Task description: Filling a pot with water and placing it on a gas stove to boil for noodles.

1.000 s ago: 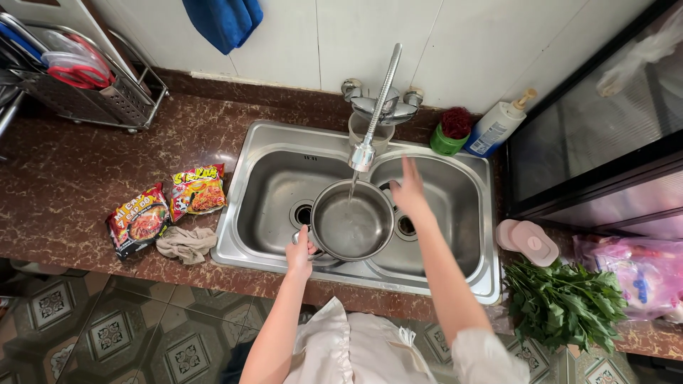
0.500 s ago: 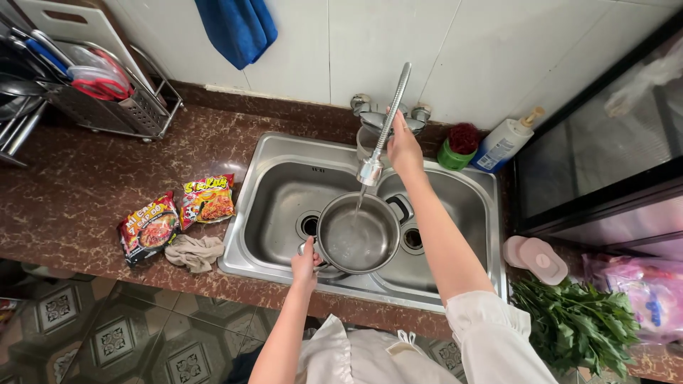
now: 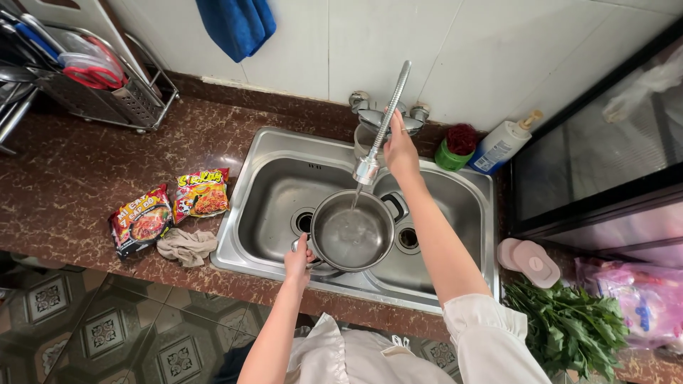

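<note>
Water runs in a thin stream from the tall gooseneck faucet (image 3: 388, 117) into the steel pot (image 3: 352, 231) that we hold over the divider of the double sink (image 3: 267, 185). Our left hand (image 3: 299, 257) is closed around the pot's near handle, at the sink's front rim. Our right hand (image 3: 400, 149) reaches up to the faucet base, fingers curled at the tap fitting against the wall; whether it truly grips the valve we cannot tell from this angle.

Beside the sink's left edge, on the dark red stone counter (image 3: 78, 174), lie two instant noodle packets (image 3: 171, 206), and a crumpled beige rag (image 3: 186, 246) sits just below them, near the counter's front. A wire dish rack (image 3: 107, 99) stands at the far left with a red-rimmed lid in it, and a blue towel (image 3: 237, 25) hangs on the tiled wall above. To the right of the faucet stand a green cup with a red scrubber (image 3: 457, 148) and a white pump bottle (image 3: 501, 144). Leafy greens (image 3: 569, 327) lie on the counter at our right, next to a pink lidded container (image 3: 530, 259).
</note>
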